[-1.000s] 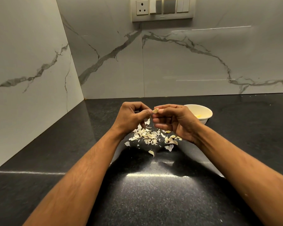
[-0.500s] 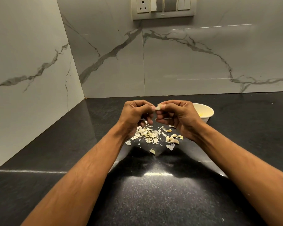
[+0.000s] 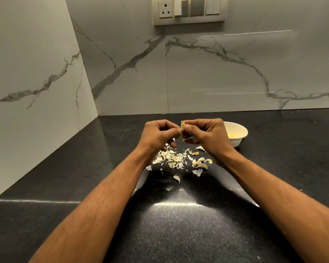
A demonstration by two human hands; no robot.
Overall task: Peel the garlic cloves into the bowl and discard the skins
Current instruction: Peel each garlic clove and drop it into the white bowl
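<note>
Head view: left hand and right hand, fingers curled, together pinch one small pale garlic clove at their touching fingertips. Below the fingers, papery white skins and unpeeled cloves lie on the black speckled stone counter. Round white bowl sits just beyond the right knuckles.

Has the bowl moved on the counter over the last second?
No. The bowl keeps its spot relative to the skin pile and the counter's back edge; small frame shifts are the head camera.
</note>
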